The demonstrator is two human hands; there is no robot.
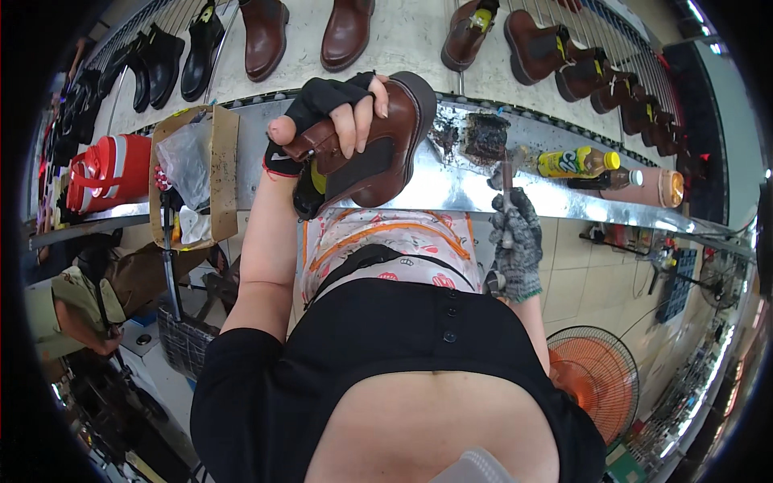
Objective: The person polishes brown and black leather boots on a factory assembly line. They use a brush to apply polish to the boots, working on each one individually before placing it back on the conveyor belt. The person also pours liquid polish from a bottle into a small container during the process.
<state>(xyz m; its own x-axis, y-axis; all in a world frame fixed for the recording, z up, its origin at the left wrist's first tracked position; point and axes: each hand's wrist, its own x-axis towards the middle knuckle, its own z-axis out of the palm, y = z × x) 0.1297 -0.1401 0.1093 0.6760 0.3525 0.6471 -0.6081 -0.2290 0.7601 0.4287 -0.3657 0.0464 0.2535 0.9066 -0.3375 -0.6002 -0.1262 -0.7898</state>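
My left hand (342, 113), in a black fingerless glove, grips a brown leather ankle boot (394, 133) with dark elastic side panels. The boot is tilted on its side above the near edge of the metal bench, its sole facing right. In a grey knitted glove, my right hand (518, 237) is closed around a slim tool with a brown handle (507, 173); its working end points at the bench and is too small to make out. Just beyond that tool lies a dark, stained block (487, 133) on the bench, with black residue around it.
Brown boots (266, 36) and black boots (201, 52) line the conveyor beyond the bench. To the right lie a yellow-labelled bottle (576, 163) and other bottles. A cardboard box (224, 173) and red jug (117, 173) stand left. An orange fan (592, 378) is lower right; another person sits left.
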